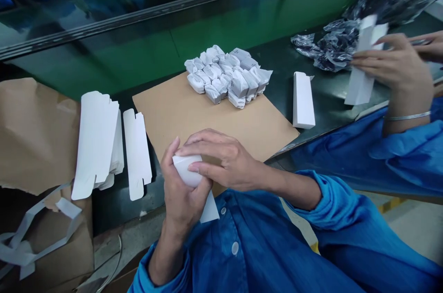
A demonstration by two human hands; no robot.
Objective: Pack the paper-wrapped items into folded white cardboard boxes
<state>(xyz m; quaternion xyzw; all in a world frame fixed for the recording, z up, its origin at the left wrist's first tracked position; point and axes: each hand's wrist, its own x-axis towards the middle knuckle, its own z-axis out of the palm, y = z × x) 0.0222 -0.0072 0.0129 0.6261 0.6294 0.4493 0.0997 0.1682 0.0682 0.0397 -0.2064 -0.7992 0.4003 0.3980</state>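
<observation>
A white carton (188,168) is held close to my body, above the front edge of the bench. My left hand (183,191) wraps round it from the left and below. My right hand (224,159) grips its upper end, thumb on the white surface and fingers bent over the top. Part of the carton is hidden by my hands; its lower end shows below them. Just beyond lies a brown cardboard sheet (180,108), with a pile of small wrapped packets (224,74) on its far part.
Flat white cartons (97,138) are stacked at left, with another flat carton (137,150) beside them. A closed white box (303,100) stands right of the sheet. At right, another person's hands (398,60) hold white boxes (363,62) near crumpled clear plastic (334,44).
</observation>
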